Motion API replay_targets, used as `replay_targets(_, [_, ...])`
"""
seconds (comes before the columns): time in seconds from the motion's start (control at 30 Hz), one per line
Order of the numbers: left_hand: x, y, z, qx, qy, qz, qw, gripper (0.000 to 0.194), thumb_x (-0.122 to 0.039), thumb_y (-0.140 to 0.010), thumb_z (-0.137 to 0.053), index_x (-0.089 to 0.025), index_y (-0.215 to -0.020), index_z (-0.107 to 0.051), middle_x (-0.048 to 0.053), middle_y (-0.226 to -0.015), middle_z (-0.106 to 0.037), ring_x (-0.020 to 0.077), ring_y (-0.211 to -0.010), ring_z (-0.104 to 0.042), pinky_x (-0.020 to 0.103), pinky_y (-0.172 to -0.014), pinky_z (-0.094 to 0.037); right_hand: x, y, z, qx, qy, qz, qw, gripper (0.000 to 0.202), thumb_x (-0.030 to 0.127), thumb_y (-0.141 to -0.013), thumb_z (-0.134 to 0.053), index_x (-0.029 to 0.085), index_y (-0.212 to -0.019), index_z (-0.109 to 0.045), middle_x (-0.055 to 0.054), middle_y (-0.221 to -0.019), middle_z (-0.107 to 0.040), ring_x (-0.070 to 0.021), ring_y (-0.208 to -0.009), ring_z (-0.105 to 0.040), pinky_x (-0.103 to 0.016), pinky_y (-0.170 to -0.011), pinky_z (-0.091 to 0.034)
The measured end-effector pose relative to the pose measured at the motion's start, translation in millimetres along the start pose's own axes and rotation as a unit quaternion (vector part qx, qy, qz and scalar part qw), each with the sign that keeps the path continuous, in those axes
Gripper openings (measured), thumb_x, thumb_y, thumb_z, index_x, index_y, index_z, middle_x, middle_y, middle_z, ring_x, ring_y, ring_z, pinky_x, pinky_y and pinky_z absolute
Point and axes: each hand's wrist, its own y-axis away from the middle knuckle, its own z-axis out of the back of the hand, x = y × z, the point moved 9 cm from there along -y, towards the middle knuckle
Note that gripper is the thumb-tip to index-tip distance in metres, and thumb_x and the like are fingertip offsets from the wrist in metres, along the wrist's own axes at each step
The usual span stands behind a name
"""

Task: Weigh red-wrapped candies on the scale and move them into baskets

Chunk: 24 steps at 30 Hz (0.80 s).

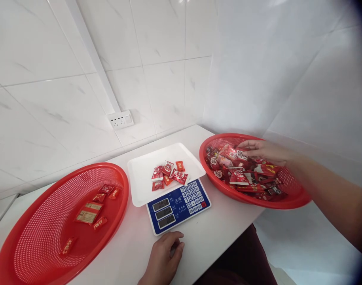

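Note:
My right hand (259,151) reaches over the candy in the right red basket (296,196), fingers stretched out and touching or just above a red and white packet (228,152). My left hand (165,257) rests on the table below the scale, its fingers loosely curled and apart with nothing between them. On the white tray (142,174) of the scale lies a small group of red wrapped candies (178,176). The blue keypad panel (177,209) with its three displays faces me. Many red wrapped candies (238,176) fill the right basket.
At the left stands another red basket (109,229), holding several small red packets (100,223) and a tan packet (88,213). The white table (219,233) meets a tiled wall with a power socket (120,120).

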Motion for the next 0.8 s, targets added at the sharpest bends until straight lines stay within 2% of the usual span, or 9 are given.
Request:
replay_targets(0.17, [1,1,-0.8,0.006,-0.002,0.001,1.000,0.023,-0.027,-0.086,-0.047,-0.021,-0.101,-0.064,0.005,-0.084,-0.069,0.0157,-0.074,-0.064,0.024,-0.068,-0.053,3,0,-1,-0.021,0.018,0.000,1.000,0.035,0.035,-0.072,-0.064,0.023,-0.103,-0.054,-0.008,-0.113,-0.059,-0.0198,-0.091,-0.056,-0.028,-0.074,-0.048])
replay_targets(0.27, [1,1,-0.7,0.006,-0.003,0.008,1.000,0.022,-0.025,-0.085,-0.048,-0.021,-0.101,-0.064,0.004,-0.084,-0.069,0.0154,-0.074,-0.064,0.024,-0.068,-0.053,21,6,-1,-0.077,-0.031,0.016,0.996,0.029,0.030,-0.073,-0.062,0.024,-0.101,-0.054,-0.007,-0.113,-0.060,-0.0195,-0.092,-0.057,-0.028,-0.073,-0.050])
replay_targets(0.33, [0,1,-0.7,0.008,-0.004,0.011,1.000,0.022,-0.024,-0.084,-0.049,-0.021,-0.100,-0.064,0.004,-0.085,-0.069,0.0154,-0.074,-0.065,0.025,-0.068,-0.053,40,11,-9,-0.112,-0.085,0.039,0.989,0.026,0.026,-0.073,-0.062,0.025,-0.098,-0.055,-0.005,-0.106,-0.062,-0.0178,-0.090,-0.058,-0.028,-0.073,-0.051])
replay_targets(0.4, [-2,1,-0.9,0.012,-0.006,0.010,1.000,0.022,-0.023,-0.084,-0.050,-0.021,-0.100,-0.065,0.004,-0.087,-0.070,0.0155,-0.075,-0.065,0.025,-0.070,-0.053,61,15,-32,-0.096,-0.128,0.062,0.985,0.024,0.025,-0.074,-0.062,0.025,-0.097,-0.055,-0.004,-0.096,-0.063,-0.0159,-0.084,-0.059,-0.027,-0.071,-0.051])
replay_targets(0.53, [-3,2,0.8,0.011,-0.003,0.012,1.000,0.022,-0.023,-0.084,-0.051,-0.021,-0.101,-0.064,0.004,-0.090,-0.070,0.0160,-0.078,-0.065,0.026,-0.072,-0.052,98,12,-109,0.033,-0.134,0.082,0.987,0.024,0.028,-0.075,-0.063,0.023,-0.098,-0.056,-0.002,-0.089,-0.062,-0.0124,-0.072,-0.058,-0.027,-0.065,-0.051])
replay_targets(0.67, [-1,4,1.6,0.013,-0.001,0.020,1.000,0.023,-0.022,-0.083,-0.051,-0.020,-0.102,-0.064,0.004,-0.087,-0.069,0.0158,-0.076,-0.064,0.026,-0.071,-0.052,119,3,-175,0.139,-0.155,0.094,0.974,0.022,0.025,-0.075,-0.062,0.021,-0.096,-0.056,-0.003,-0.087,-0.062,-0.0126,-0.074,-0.058,-0.030,-0.074,-0.051])
replay_targets(0.73, [-1,4,1.7,0.014,-0.001,0.020,1.000,0.024,-0.023,-0.084,-0.050,-0.020,-0.103,-0.064,0.004,-0.086,-0.069,0.0156,-0.075,-0.063,0.026,-0.070,-0.052,121,-5,-190,0.139,-0.142,0.084,0.976,0.017,0.023,-0.076,-0.059,0.020,-0.093,-0.056,-0.004,-0.090,-0.063,-0.0141,-0.077,-0.059,-0.033,-0.077,-0.050])
replay_targets(0.8, [-1,5,1.9,0.015,0.000,0.018,1.000,0.024,-0.022,-0.084,-0.050,-0.020,-0.103,-0.064,0.004,-0.087,-0.068,0.0154,-0.076,-0.063,0.026,-0.071,-0.052,119,-10,-190,0.103,-0.120,0.078,0.984,0.011,0.020,-0.077,-0.058,0.020,-0.088,-0.057,-0.005,-0.093,-0.063,-0.0161,-0.084,-0.059,-0.034,-0.079,-0.050])
